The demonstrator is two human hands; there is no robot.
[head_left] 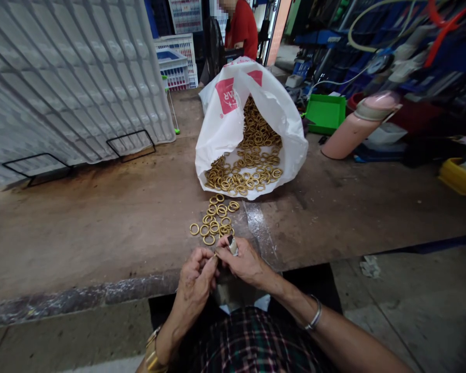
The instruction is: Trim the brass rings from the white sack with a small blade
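At the table's front edge my two hands meet, fingers closed and thumbs near each other. My left hand (197, 274) pinches a small brass ring (216, 254), seen nearly edge-on and mostly hidden by the fingertips. My right hand (245, 263) is closed at the same spot, its thumb and finger against the ring. A pale wrap with a dark end (232, 245) sits at a right finger; I cannot tell exactly what it is. Just beyond my fingers lies a loose pile of brass rings (214, 226). Behind it, a white sack (221, 140) lies open towards me with many more rings inside.
Stacked pale plastic trays (81, 77) stand at the left beside black wire stands (132, 145). To the right are a pink bottle (344, 134), a green tray (326, 114) and a yellow bin (460, 176). A person in red (246, 31) is at the back.
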